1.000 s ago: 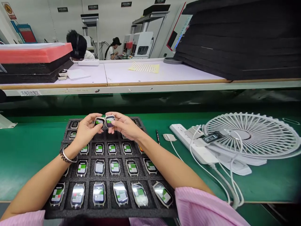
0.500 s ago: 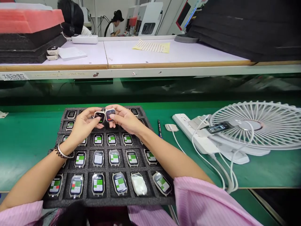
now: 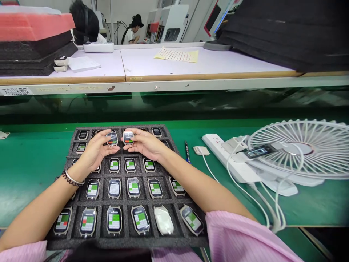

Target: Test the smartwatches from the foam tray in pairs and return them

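Observation:
A black foam tray (image 3: 125,240) with several rows of pockets lies on the green mat, each pocket holding a small smartwatch body with a lit screen. My left hand (image 3: 95,151) pinches one watch body (image 3: 112,138) low over the tray's far rows. My right hand (image 3: 145,145) pinches a second watch body (image 3: 128,137) right beside it. Both watches sit at the level of the second row from the back. One watch in the front row (image 3: 163,220) shows a pale blank face.
A pen (image 3: 187,151) lies right of the tray. Further right are a white power strip (image 3: 231,160), cables and a white fan (image 3: 302,149) lying flat. A raised white shelf (image 3: 191,65) holds foam sheets and a yellow sheet. Two people work behind it.
Both hands have lowered the two watches from in front of me down toward the tray's far rows. The camera view has tilted down slightly.

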{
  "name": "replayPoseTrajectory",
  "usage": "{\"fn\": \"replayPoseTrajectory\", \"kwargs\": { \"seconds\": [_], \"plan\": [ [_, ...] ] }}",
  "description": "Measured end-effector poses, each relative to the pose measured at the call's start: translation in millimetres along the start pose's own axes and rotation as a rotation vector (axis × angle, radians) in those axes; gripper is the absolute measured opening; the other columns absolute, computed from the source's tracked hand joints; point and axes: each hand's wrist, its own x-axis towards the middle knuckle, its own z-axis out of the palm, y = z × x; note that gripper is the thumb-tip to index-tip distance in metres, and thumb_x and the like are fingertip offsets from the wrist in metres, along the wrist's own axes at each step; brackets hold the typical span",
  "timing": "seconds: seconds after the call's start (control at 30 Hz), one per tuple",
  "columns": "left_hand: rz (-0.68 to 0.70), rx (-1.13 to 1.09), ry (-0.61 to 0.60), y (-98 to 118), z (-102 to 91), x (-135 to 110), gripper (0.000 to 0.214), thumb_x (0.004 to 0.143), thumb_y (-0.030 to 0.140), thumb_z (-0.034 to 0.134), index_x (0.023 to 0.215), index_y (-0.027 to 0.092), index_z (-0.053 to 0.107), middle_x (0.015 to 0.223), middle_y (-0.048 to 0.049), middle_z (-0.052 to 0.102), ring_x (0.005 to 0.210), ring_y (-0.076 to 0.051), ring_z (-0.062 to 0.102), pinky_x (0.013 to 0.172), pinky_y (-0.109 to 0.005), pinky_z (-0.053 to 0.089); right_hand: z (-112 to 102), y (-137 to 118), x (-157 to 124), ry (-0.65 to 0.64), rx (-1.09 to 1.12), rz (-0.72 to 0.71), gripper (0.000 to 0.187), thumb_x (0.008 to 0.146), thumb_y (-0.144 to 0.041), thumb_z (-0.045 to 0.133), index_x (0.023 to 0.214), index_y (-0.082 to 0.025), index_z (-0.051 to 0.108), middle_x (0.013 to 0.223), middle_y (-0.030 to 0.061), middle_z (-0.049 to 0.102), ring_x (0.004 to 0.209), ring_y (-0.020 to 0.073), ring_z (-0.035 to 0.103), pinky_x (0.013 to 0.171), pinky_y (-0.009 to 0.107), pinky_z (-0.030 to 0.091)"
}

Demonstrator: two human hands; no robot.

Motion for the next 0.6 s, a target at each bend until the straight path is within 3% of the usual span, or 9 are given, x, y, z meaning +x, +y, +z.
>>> {"fn": "replayPoseTrajectory", "kwargs": {
  "seconds": [0.2, 0.6],
  "plan": [
    [-0.039, -0.022, 0.002, -2.6, 1.8, 0.4, 0.032, 0.086, 0.019, 0.06, 0.118, 0.016, 0.061, 0.096, -0.0069, 0.072, 0.068, -0.02, 0.074, 0.073, -0.035, 0.063, -1.1, -0.3, 0.7, 0.029, 0.037, 0.045, 0.02, 0.098, -0.013, 0.053, 0.117, -0.016, 0.056, 0.096, 0.0122, 0.074, 0.067, 0.0215, 0.075, 0.059, 0.028, 0.06],
    [-0.053, 0.04, -0.018, -0.1, 0.1, 0.9, 0.029, 0.089, 0.012, 0.053, 0.117, 0.015, 0.062, 0.093, -0.0067, 0.073, 0.065, -0.02, 0.075, 0.068, -0.033, 0.064, 1.2, -1.0, -1.3, 0.024, -0.008, 0.027, 0.017, 0.105, -0.015, 0.043, 0.115, -0.015, 0.056, 0.094, 0.0115, 0.074, 0.064, 0.0193, 0.074, 0.06, 0.027, 0.059]
  ]
}}
